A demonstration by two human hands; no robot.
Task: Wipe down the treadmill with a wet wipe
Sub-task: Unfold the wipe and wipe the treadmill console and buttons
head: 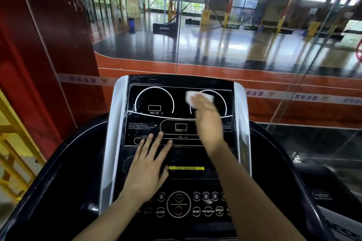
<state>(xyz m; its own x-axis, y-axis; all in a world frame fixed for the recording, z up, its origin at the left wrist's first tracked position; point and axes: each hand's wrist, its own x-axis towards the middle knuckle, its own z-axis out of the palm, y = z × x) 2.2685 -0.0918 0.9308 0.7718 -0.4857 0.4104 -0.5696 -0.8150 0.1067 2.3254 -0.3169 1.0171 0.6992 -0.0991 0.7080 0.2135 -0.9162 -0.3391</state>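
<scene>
The treadmill console (152, 92) is a black panel with white dial outlines, set between silver side rails. My right hand (207, 117) presses a white wet wipe (191, 98) flat against the upper right dial of the display; the hand is blurred, and the wipe shows past its fingertips. My left hand (148, 164) rests flat on the middle of the console with fingers straight and spread, just left of a yellow text strip (186, 168). Round buttons (207, 211) marked ENTER, RESET, PROGRAM and SPEED lie below both forearms.
Black curved handrails (58, 172) flank the console on both sides. A glass wall (215, 45) stands right behind the treadmill, with a sports hall beyond. A red pillar (39, 45) and yellow framing (15, 152) are at the left.
</scene>
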